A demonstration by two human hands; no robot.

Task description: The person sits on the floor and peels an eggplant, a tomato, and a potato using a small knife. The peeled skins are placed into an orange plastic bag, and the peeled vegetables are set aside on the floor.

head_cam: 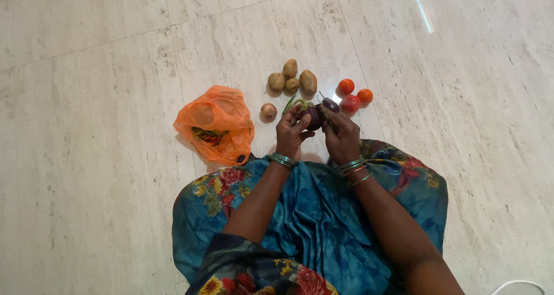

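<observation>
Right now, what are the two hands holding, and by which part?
The left hand wraps the body of a small dark purple eggplant; the right hand touches its other side. Exactly where the right fingers grip cannot be told.

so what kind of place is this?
Probably a home floor, used for kitchen prep. The person sits on pale polished stone tiles, both hands on a small purple eggplant, with potatoes, tomatoes and an orange plastic bag laid out in front.
</observation>
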